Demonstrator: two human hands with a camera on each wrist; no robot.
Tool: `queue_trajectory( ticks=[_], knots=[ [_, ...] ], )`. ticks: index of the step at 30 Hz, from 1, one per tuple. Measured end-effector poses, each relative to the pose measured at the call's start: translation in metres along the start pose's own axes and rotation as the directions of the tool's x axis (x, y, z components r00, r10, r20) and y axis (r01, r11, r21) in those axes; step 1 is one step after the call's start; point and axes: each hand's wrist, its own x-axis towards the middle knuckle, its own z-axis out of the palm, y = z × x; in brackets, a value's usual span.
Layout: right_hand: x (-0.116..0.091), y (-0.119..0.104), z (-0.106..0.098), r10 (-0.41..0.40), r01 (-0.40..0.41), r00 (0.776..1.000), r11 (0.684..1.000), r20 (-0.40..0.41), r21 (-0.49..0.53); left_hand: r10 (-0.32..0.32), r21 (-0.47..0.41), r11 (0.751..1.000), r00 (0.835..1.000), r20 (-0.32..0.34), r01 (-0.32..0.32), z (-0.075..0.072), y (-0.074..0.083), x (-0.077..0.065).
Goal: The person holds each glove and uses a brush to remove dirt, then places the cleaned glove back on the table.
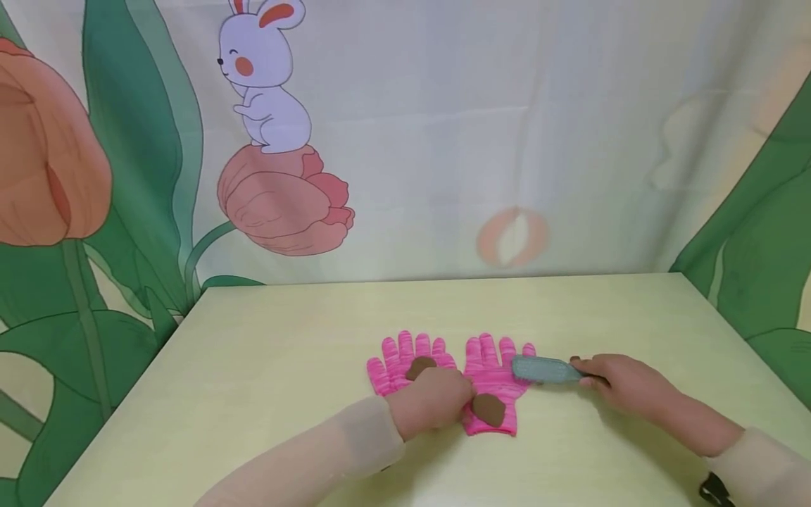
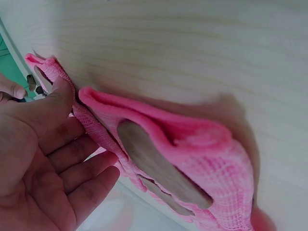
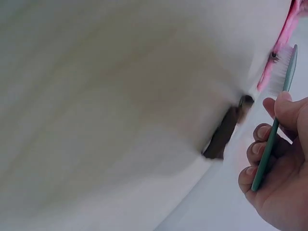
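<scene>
Two pink knitted gloves lie side by side on the table, each with a brown patch. My left hand [image 1: 434, 398] is between them; it overlaps the left glove [image 1: 395, 359] and pinches the near edge of the right glove [image 1: 491, 377]. In the left wrist view, the thumb [image 2: 61, 96] lies on that edge, with the other fingers loosely bent beside it. My right hand [image 1: 627, 384] grips a green brush [image 1: 545, 370] by its slim handle. The brush head lies over the right glove's thumb side, and its pale bristles [image 3: 280, 72] face the glove in the right wrist view.
The pale wood-grain table [image 1: 272, 352] extends around the gloves. Behind it hangs a cloth [image 1: 418, 141] printed with a rabbit, tulips and leaves. A small black object [image 1: 714, 489] shows beside the right sleeve.
</scene>
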Motion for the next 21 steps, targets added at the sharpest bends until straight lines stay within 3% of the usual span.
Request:
queue_trajectory(
  ticks=[4, 10, 16, 21],
  knots=[
    [-0.010, 0.017, -0.006, 0.080, -0.080, 0.997, 0.997, -0.002, -0.017, -0.002, -0.006, 1.000, 1.000, 0.000, 0.002, 0.002, -0.002, 0.000],
    [-0.016, 0.026, -0.011, 0.082, -0.087, 0.995, 0.993, -0.065, -0.079, 0.005, -0.005, 1.000, 1.000, 0.001, -0.005, 0.007, -0.007, -0.005],
    [-0.005, 0.004, -0.015, 0.041, -0.048, 0.991, 0.998, -0.126, -0.051, 0.013, -0.036, 0.999, 1.000, 0.005, -0.012, 0.008, -0.009, -0.008],
    [0.010, -0.016, -0.009, -0.030, 0.028, 0.994, 0.999, -0.108, -0.024, 0.020, -0.018, 1.000, 1.000, -0.006, -0.020, 0.005, -0.004, -0.007]
  ],
)
